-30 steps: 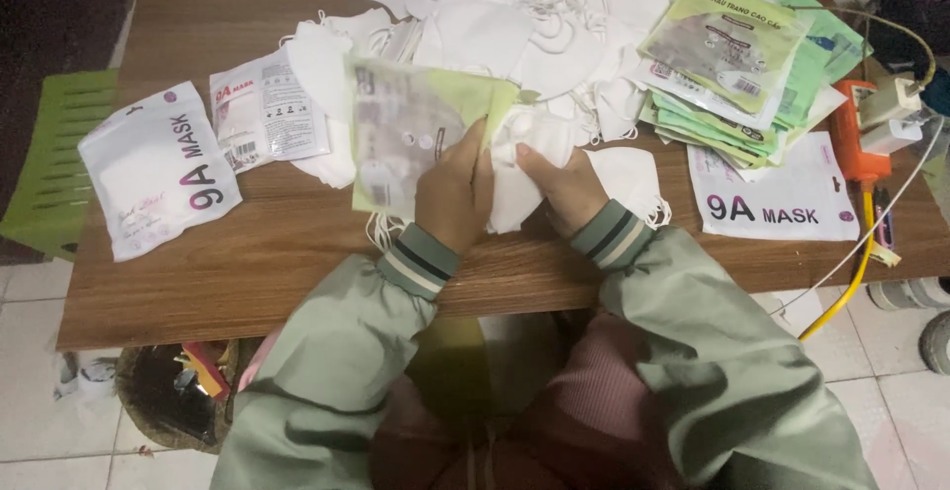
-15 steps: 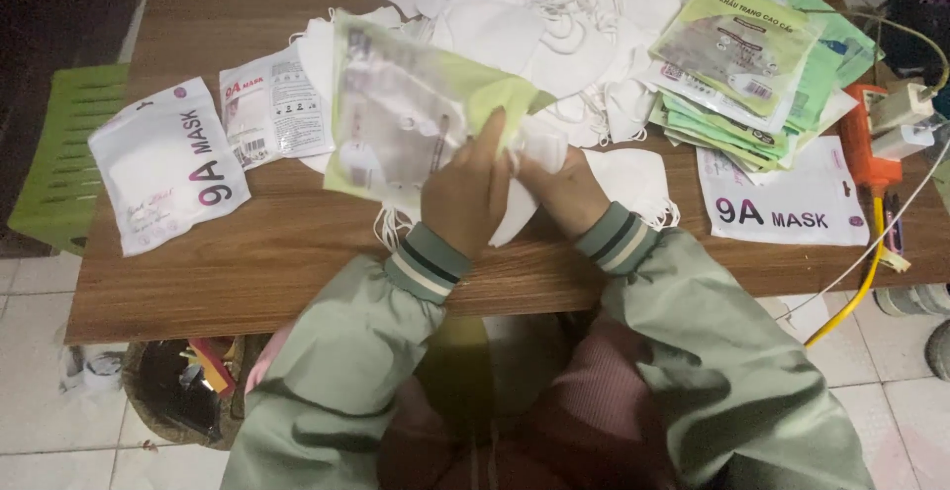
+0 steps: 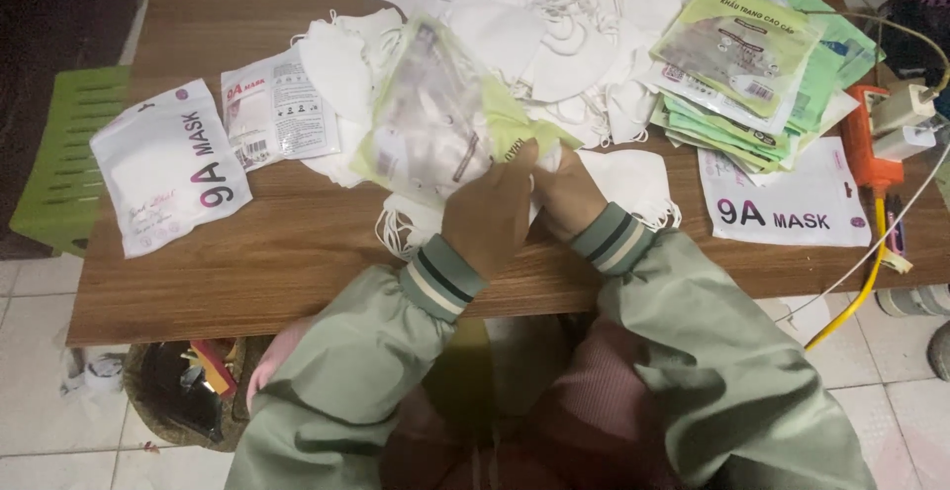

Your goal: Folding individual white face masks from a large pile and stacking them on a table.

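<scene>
Seen from the head camera: left hand [image 3: 492, 215] and right hand [image 3: 566, 193] side by side above the near edge of the wooden table [image 3: 297, 243], touching each other, both clamped on the lower right corner of a clear-and-green mask pouch [image 3: 435, 124]. Pouch tilted up and away from the hands, leaning to the left hand's outer side, with something white visible through its clear face. Left hand's fingers [image 3: 515, 163] curled over the pouch edge; right hand's fingers mostly hidden behind the left hand, so the exact grip there cannot be told. Just beyond the right hand, a loose white mask [image 3: 633, 178] flat on the table, touching the hand's far side. Under and ahead of both hands, a heap of white masks [image 3: 564, 45] with tangled ear loops. Well out past the left hand, a white printed pouch [image 3: 168, 163] and, nearer, a smaller printed pouch [image 3: 272, 104]. Out past the right hand, a stack of green pouches [image 3: 752, 64], a flat white pouch [image 3: 792, 203] and, further still, an orange power strip [image 3: 866, 134] with a yellow cable [image 3: 861, 282] hanging off the table edge. Beyond the table's far left end, a green plastic stool [image 3: 59, 163].
</scene>
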